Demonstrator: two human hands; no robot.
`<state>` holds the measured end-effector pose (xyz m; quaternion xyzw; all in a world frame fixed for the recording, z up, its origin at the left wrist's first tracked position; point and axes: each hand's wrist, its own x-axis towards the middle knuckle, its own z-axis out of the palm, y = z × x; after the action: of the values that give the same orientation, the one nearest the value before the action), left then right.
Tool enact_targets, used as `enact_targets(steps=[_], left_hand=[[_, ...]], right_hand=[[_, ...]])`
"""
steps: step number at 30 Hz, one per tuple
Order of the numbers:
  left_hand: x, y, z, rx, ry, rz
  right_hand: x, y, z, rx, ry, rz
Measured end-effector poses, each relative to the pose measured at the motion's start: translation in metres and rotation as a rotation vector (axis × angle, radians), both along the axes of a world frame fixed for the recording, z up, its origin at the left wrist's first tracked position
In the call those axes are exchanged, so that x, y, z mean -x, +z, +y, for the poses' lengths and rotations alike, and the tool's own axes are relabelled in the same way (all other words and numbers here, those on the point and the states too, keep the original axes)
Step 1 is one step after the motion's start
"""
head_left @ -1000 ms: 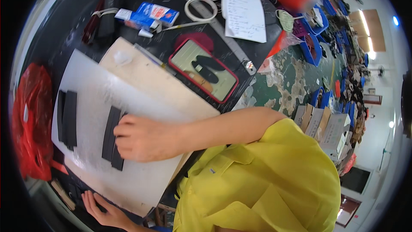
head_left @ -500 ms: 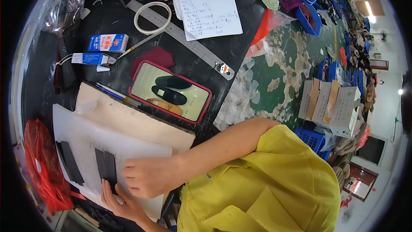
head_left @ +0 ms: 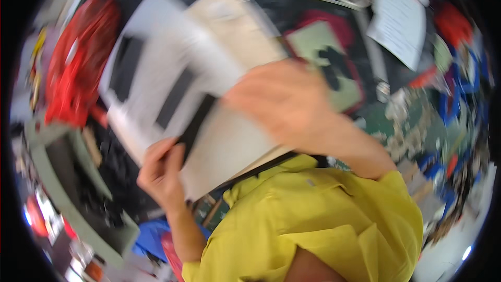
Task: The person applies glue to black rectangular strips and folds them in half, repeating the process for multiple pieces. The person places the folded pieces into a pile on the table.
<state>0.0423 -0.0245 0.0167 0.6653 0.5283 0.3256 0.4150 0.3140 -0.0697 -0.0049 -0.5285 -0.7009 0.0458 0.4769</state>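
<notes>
Presumably for steadiness, my left hand [head_left: 163,172] pinches one black strip [head_left: 198,122] by its near end over the white sheet [head_left: 166,47]; my right hand [head_left: 284,104], beside the far end, is too blurred to read.

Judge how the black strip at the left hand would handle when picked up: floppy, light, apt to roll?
The black strip looks narrow and flat, so it is probably light and unlikely to roll. Its edges look nearly straight by the left hand, hinting at some stiffness, but blur leaves that uncertain.
</notes>
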Motion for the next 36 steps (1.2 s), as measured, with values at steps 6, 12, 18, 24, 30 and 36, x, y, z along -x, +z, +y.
enact_targets(steps=[6,12,18,24,30,36], left_hand=[[0.006,-0.012,-0.025,-0.585,-0.164,0.278],[0.006,-0.015,-0.064,-0.406,-0.254,0.219],[0.037,-0.019,0.014,-0.708,-0.094,0.263],[0.034,-0.028,0.128,-0.886,0.035,0.593],[0.032,-0.013,0.11,-0.47,0.001,0.084],[0.046,-0.022,0.072,-0.507,-0.143,0.284]], right_hand=[[0.018,0.016,0.045,0.175,0.154,-0.09],[0.056,-0.009,0.082,0.141,0.281,-0.265],[0.069,-0.001,0.064,0.247,0.359,-0.331],[0.079,0.002,0.065,0.196,0.287,-0.355],[0.075,0.0,0.05,0.206,0.283,-0.404],[0.067,0.016,0.015,0.36,0.312,-0.354]])
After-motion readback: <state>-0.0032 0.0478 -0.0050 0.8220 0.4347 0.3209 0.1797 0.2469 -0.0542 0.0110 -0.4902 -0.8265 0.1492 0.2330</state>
